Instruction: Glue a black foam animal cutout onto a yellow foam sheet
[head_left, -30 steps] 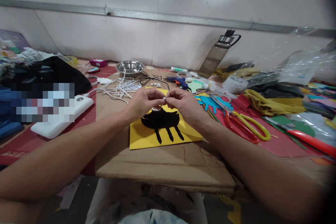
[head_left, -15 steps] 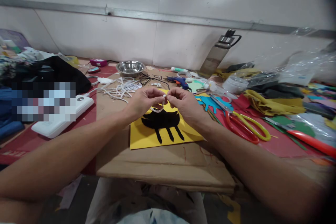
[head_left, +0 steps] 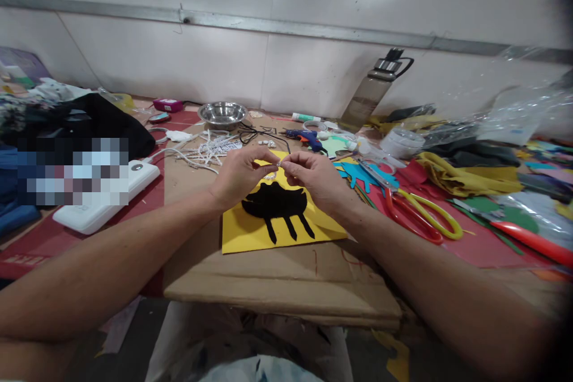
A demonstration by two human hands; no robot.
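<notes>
My left hand [head_left: 239, 174] and my right hand [head_left: 311, 176] meet fingertip to fingertip above a yellow sheet [head_left: 244, 239]. Both are closed in a pinch on a short string of small white beads [head_left: 270, 177], part of which hangs below my left fingers. The exact point of the pinch is small and partly hidden by the fingertips. Under the hands, a black cut-out shape [head_left: 275, 203] with several narrow strips at its lower edge lies on the yellow sheet. A few loose white beads [head_left: 267, 144] rest just beyond my hands.
Behind stand a metal bowl [head_left: 222, 114], a blue glue gun [head_left: 307, 138] and a tilted water bottle [head_left: 371, 92]. Scissors [head_left: 416, 212] with red and yellow handles lie right, beside blue cut-outs [head_left: 358, 174]. Left is a white power strip [head_left: 105, 200]. Brown cardboard [head_left: 277, 277] lies beneath.
My fingertips have drawn closer together at the beads. The bead string has shifted slightly up and away from the black shape, showing more of its top edge.
</notes>
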